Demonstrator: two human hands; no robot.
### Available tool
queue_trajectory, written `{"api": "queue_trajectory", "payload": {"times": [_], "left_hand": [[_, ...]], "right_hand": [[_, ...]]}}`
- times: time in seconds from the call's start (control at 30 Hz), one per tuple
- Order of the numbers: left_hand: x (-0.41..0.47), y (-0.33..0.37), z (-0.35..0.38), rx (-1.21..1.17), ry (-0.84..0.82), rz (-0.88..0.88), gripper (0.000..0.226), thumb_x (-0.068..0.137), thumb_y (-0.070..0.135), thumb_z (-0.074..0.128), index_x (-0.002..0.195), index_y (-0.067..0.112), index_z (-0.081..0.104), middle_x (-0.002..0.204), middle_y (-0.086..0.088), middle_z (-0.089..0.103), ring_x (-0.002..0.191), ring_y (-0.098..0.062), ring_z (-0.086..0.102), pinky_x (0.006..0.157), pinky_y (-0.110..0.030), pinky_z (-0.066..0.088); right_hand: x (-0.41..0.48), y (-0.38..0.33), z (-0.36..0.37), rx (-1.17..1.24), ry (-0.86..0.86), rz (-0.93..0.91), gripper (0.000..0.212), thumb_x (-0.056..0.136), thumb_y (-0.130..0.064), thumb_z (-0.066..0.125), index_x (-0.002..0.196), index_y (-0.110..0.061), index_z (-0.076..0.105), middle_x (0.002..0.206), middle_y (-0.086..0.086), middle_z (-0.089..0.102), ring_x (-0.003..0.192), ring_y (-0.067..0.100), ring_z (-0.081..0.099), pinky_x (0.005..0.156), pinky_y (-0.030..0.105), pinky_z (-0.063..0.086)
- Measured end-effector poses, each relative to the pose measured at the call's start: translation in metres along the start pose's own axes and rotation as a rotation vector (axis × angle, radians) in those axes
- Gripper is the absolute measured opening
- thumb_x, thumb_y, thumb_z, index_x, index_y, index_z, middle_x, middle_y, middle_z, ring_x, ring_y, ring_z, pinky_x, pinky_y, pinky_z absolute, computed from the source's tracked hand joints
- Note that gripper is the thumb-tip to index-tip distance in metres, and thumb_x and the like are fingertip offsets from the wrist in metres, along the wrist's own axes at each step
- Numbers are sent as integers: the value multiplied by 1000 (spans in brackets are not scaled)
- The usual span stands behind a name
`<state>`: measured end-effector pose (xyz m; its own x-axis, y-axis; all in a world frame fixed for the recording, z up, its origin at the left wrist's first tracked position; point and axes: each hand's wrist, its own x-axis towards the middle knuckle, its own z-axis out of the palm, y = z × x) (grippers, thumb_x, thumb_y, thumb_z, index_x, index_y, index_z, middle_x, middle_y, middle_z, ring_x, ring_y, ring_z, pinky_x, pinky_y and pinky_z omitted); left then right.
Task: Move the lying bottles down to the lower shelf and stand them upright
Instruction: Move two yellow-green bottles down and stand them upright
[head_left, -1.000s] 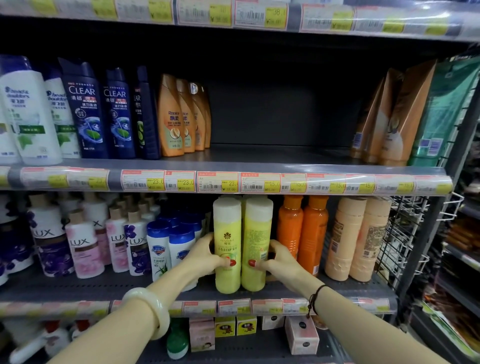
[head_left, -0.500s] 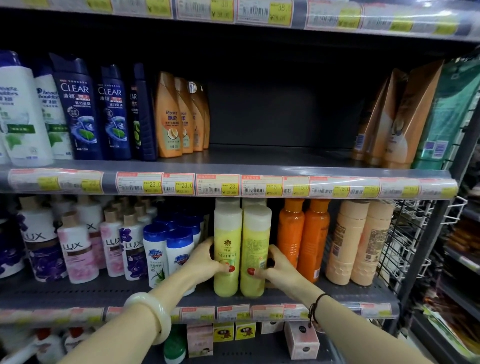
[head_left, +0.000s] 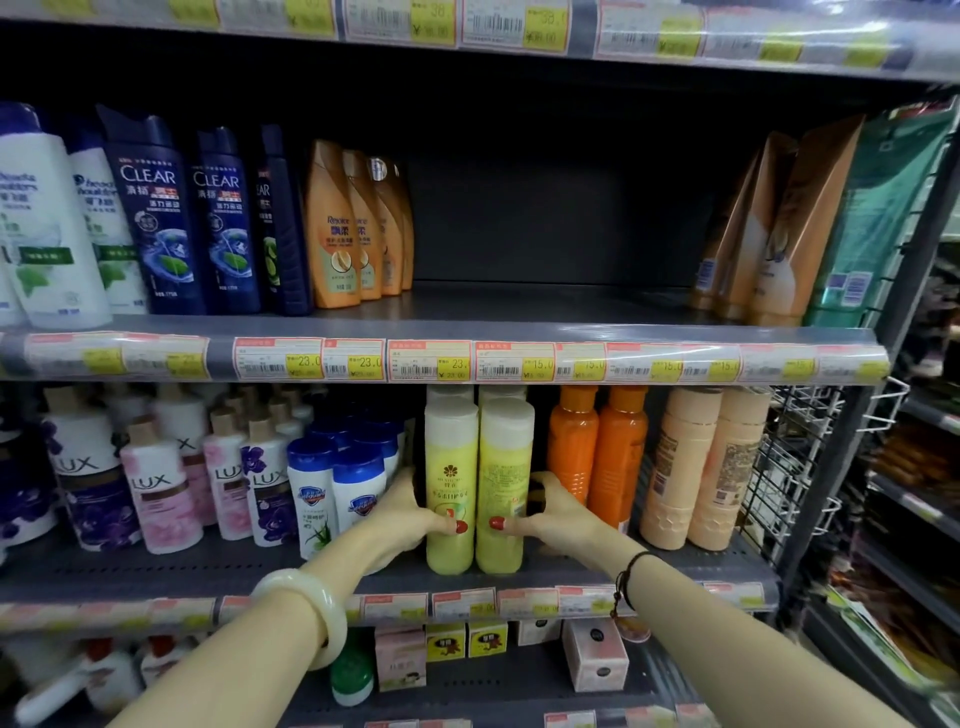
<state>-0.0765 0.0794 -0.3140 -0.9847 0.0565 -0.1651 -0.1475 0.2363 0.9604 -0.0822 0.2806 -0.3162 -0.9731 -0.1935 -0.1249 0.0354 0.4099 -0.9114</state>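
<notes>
Two yellow bottles with white caps stand upright side by side on the lower shelf (head_left: 571, 577). My left hand (head_left: 410, 512) wraps the left yellow bottle (head_left: 451, 467) from its left side, thumb on the front. On the other side, my right hand (head_left: 553, 512) grips the right yellow bottle (head_left: 505, 467), thumb across its label. More yellow bottles stand partly hidden behind them. The upper shelf (head_left: 545, 306) is bare in its middle stretch, with no lying bottles on it.
Blue-capped white bottles (head_left: 337, 493) stand just left of my left hand, and orange bottles (head_left: 597, 447) just right of my right hand. Peach bottles (head_left: 701, 467) and a wire rack (head_left: 810, 467) lie further right. Shampoo bottles and pouches flank the upper shelf.
Both hands have pushed the two yellow bottles slightly further back on the lower shelf while keeping the same grip. My view has shifted a little closer.
</notes>
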Motion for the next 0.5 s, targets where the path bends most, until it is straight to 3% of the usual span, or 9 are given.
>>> {"api": "queue_trajectory", "payload": {"times": [0.07,0.2,0.33,0.4,0.5], "left_hand": [[-1,5,0,16,-7,38,82,68,-10,74,134,23,37,122,2,55,118,-20,51,99,-41,42],[-1,9,-2,38,-32,33,98,71,0,77,145,34,23,136,3,49,130,-25,44,102,-49,43],[2,5,-7,-12,-79,-26,101,73,-2,75,146,40,18,143,0,45,132,-25,43,106,-52,40],[3,2,-7,-31,-102,-38,97,75,-7,71,147,34,20,135,-3,52,127,-24,47,106,-48,41],[3,-2,-5,9,-120,-25,84,77,-8,68,144,24,30,106,2,62,113,-21,53,99,-42,46]], "right_hand": [[-3,-3,-2,3,-13,10,88,79,-17,74,146,-17,17,143,5,44,129,27,44,86,41,46],[-3,-4,-1,92,-78,36,92,82,-12,70,148,-28,10,150,4,37,137,34,35,105,66,32],[1,-3,0,125,-157,43,91,82,-7,69,147,-34,11,150,2,38,138,34,33,107,69,26],[4,-1,1,143,-194,45,88,82,-3,67,146,-33,14,147,3,41,137,33,35,108,67,26],[10,2,3,147,-240,38,88,82,-1,65,147,-33,16,143,5,47,134,30,40,108,64,31]]}}
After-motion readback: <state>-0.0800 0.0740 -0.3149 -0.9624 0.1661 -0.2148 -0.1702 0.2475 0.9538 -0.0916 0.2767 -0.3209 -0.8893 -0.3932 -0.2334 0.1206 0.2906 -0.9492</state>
